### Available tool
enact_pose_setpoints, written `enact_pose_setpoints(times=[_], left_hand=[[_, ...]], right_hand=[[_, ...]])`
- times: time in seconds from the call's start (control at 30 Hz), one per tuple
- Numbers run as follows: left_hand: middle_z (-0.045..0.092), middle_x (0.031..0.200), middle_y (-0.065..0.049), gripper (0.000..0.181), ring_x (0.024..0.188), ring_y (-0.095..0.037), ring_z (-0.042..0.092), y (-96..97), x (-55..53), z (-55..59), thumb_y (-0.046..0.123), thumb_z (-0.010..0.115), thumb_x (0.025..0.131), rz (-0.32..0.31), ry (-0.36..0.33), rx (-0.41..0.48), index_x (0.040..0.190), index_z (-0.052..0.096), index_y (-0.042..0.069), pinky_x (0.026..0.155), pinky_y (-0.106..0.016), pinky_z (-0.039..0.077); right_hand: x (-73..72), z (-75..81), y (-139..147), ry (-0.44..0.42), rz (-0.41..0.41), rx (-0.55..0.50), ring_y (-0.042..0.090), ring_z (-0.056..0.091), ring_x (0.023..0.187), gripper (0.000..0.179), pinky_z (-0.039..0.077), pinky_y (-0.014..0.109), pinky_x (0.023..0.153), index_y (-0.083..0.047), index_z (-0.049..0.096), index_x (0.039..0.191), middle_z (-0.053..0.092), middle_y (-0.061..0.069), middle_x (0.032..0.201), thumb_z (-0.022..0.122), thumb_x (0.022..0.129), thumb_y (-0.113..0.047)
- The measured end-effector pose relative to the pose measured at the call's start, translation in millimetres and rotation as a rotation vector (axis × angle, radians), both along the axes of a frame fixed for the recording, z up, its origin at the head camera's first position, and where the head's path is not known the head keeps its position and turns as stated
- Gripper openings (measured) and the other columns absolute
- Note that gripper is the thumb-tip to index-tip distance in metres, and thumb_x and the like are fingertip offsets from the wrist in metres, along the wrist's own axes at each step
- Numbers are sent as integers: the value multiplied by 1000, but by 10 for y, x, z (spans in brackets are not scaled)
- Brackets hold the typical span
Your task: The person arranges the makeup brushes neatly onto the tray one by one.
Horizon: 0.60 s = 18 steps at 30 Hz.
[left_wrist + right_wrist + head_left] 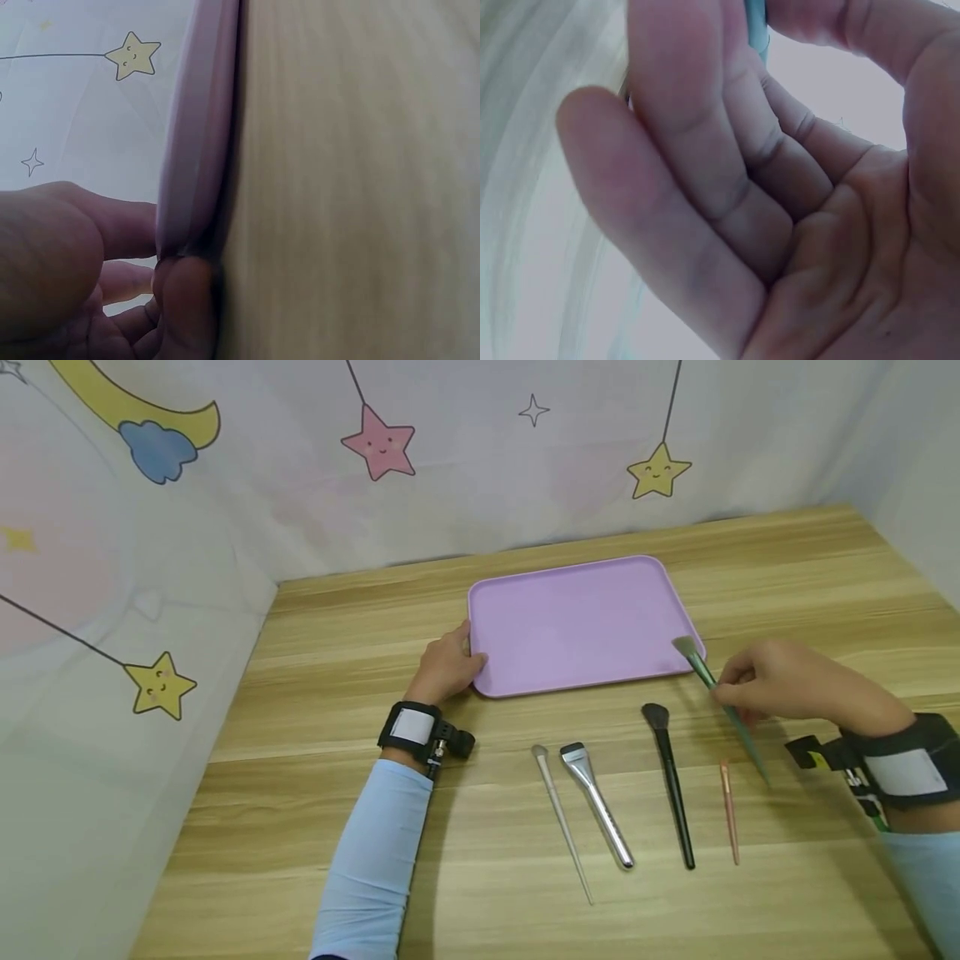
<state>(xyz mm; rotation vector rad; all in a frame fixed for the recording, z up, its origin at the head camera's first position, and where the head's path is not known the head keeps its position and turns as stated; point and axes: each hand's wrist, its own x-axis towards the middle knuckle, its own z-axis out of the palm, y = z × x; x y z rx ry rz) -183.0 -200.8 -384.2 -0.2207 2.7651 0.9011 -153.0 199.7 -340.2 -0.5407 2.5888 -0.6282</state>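
Observation:
In the head view my right hand (776, 681) pinches a green makeup brush (738, 727) by its handle, with the pale bristles overlapping the near right corner of a purple tray (570, 627). Only a bit of the green handle (757, 30) shows between thumb and fingers in the right wrist view. My left hand (444, 667) grips the tray's near left corner, thumb over the rim. The left wrist view shows that tray edge (196, 127) between the thumb and fingers of the left hand (82, 262).
Nearer on the wooden table (300, 793) lie a thin silver brush (561, 818), a wide flat silver brush (602, 806), a black brush (672, 785) and a short pink brush (730, 814). A star-printed cloth (480, 477) hangs behind.

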Motion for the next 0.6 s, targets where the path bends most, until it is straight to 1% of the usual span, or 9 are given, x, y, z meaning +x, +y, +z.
enact_pose_setpoints(times=[0.17, 0.3, 0.4, 0.6], left_hand=[[45, 146, -15, 70, 49, -13, 59, 8, 5, 1, 30, 54, 96, -2, 3, -5, 155, 20, 17, 47, -23, 46], [44, 148, -14, 70, 52, -13, 59, 15, 10, 5, 31, 55, 96, -4, 7, 0, 155, 20, 16, 50, -23, 47], [46, 146, -15, 70, 52, -14, 59, 7, 13, 17, 31, 55, 95, -3, 5, 6, 154, 21, 17, 51, -24, 47], [49, 142, -17, 70, 51, -15, 59, -13, 17, 20, 30, 56, 96, 5, -5, 23, 155, 20, 18, 49, -24, 48]], right_hand=[[-77, 6, -16, -8, -22, -1, 15, 65, 64, 27, 51, 28, 60, -5, 70, 91, 66, 0, 67, 61, 94, -31], [-121, 22, -37, -15, -38, -5, 16, 66, 64, 28, 53, 28, 60, -4, 71, 92, 67, 1, 68, 60, 94, -29], [-155, 23, -55, -11, -45, -14, 16, 67, 64, 29, 53, 27, 59, -3, 71, 91, 67, 2, 68, 60, 94, -29], [-245, 2, -79, 6, -69, -35, 16, 67, 64, 32, 54, 28, 60, 0, 71, 100, 68, 3, 69, 61, 93, -30]])
